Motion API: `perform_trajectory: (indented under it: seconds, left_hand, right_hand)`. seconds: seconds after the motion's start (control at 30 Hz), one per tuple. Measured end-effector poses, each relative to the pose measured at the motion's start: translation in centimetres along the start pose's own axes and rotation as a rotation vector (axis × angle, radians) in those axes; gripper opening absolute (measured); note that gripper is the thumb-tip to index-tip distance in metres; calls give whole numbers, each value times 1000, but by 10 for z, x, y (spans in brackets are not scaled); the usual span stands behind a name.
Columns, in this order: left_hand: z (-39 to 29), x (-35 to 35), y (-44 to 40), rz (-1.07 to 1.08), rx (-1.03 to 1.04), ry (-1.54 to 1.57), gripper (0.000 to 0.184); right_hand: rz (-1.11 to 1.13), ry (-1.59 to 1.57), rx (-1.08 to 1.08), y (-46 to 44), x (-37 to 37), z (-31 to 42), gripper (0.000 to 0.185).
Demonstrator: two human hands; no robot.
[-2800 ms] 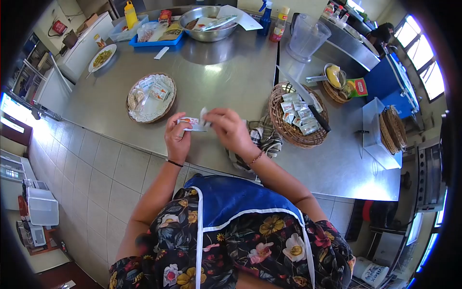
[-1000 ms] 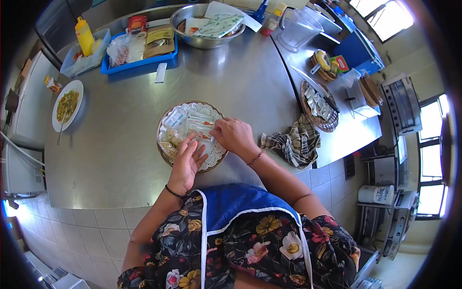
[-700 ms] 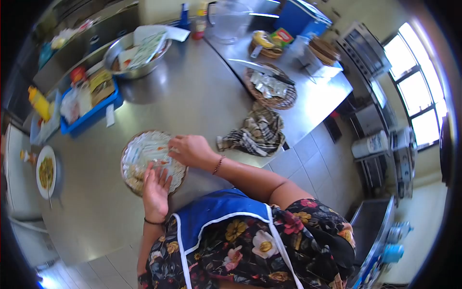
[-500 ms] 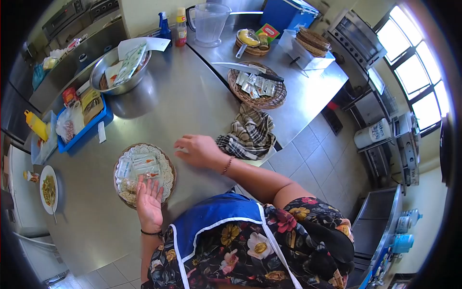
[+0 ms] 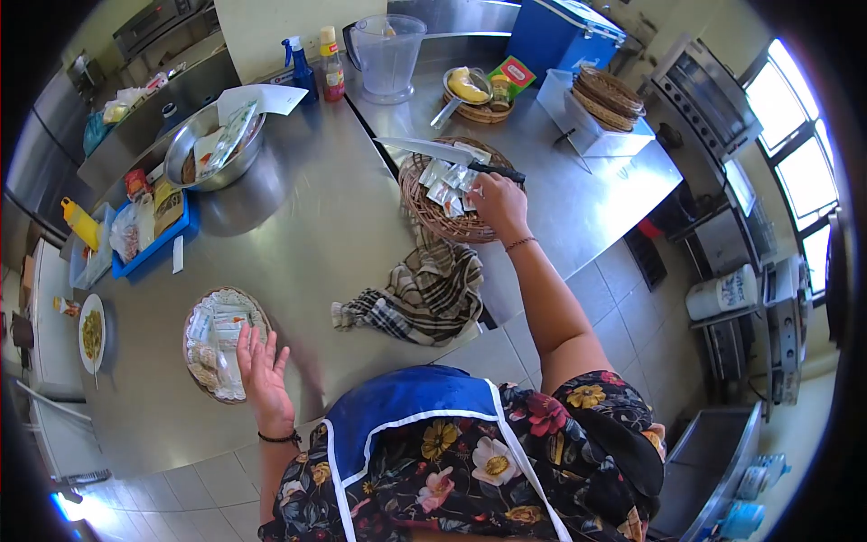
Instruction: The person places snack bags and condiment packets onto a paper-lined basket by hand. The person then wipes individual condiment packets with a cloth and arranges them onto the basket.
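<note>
My left hand (image 5: 264,379) is open, palm up and fingers spread, beside the right edge of a round basket lined with a white doily (image 5: 256,318). Small white packets (image 5: 228,318) lie on the doily, with a clear bag of light brown pieces (image 5: 206,369) near its front. My right hand (image 5: 499,203) reaches into a wicker basket (image 5: 423,206) of silvery sachets (image 5: 442,191). Its fingers are curled down at the sachets, just below the black handle of a long knife (image 5: 424,144) lying across the basket. What the fingertips hold is hidden.
A checked cloth (image 5: 424,294) lies near the table's front edge. At left are a steel bowl (image 5: 237,163), a blue tray (image 5: 149,257) and a plate of food (image 5: 91,336). A clear jug (image 5: 388,63), bottles and a blue cooler (image 5: 560,41) stand at the back.
My right hand has moved from above the table beside the cloth, forward and right, into the sachet basket. My left hand stays open near the doily basket. The view has shifted.
</note>
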State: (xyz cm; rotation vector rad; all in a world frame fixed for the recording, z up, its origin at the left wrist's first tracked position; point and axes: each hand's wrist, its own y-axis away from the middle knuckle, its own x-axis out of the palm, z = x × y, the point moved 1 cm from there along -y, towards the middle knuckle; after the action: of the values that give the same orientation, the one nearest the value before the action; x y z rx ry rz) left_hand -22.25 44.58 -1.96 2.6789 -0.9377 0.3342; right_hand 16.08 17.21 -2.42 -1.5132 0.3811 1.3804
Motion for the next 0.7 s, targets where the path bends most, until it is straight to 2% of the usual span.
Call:
perform_trajectory:
  seconds: [0.23,0.33,0.37,0.47,0.5,0.6,0.7]
  left_hand:
    - [23,40,28,-8,-4,-53,54]
    - [30,42,32,-11,-37,-86,50]
    - [32,42,31,-14,-46,-101,48]
    - [31,49,26,15,-62,-130,43]
    - [30,54,23,25,-64,-133,41]
    - [35,70,14,172,26,-265,42]
    - [36,97,8,322,-19,-230,48]
  right_hand:
    - [154,80,-89,-20,27,-15,14]
    - [66,64,-147,-22,23,-13,14]
    - [-40,-38,-174,-20,16,-14,13]
    - [-151,-235,-136,-14,-19,-6,12]
    - [-51,-298,-6,-10,-27,-4,13]
    - [211,-783,105,-3,-25,5,13]
    - [512,-1109,131,12,-40,53,12]
